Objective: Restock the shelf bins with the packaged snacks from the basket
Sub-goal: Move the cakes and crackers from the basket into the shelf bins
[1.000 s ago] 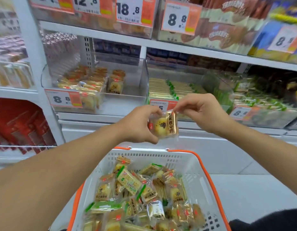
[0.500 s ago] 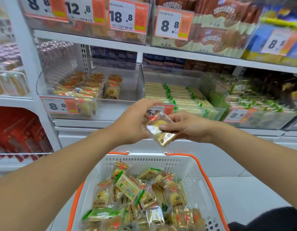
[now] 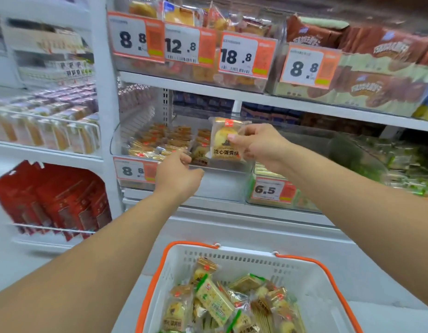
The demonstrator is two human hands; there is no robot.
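Observation:
My right hand (image 3: 258,145) pinches a clear packet with a yellow pastry (image 3: 223,143) by its right edge. It holds the packet upright over the clear shelf bin (image 3: 222,183) marked 8.8. Several matching packets (image 3: 160,141) lie in the bin's left half. My left hand (image 3: 179,175) is at the bin's front rim with its fingers loosely curled and holds nothing. Below stands the white basket (image 3: 232,257) with orange handles, holding several mixed snack packets (image 3: 215,301).
To the right sits a bin of green-edged packets with a 6.5 tag (image 3: 268,189). The shelf above (image 3: 208,88) carries bins with price tags of 8.8, 12.8 and 18.8. Red boxes (image 3: 56,200) fill the lower left rack.
Both hands rose from above the basket to the shelf bin. My left hand let go of the packet, and my right hand alone carried it up and turned it upright.

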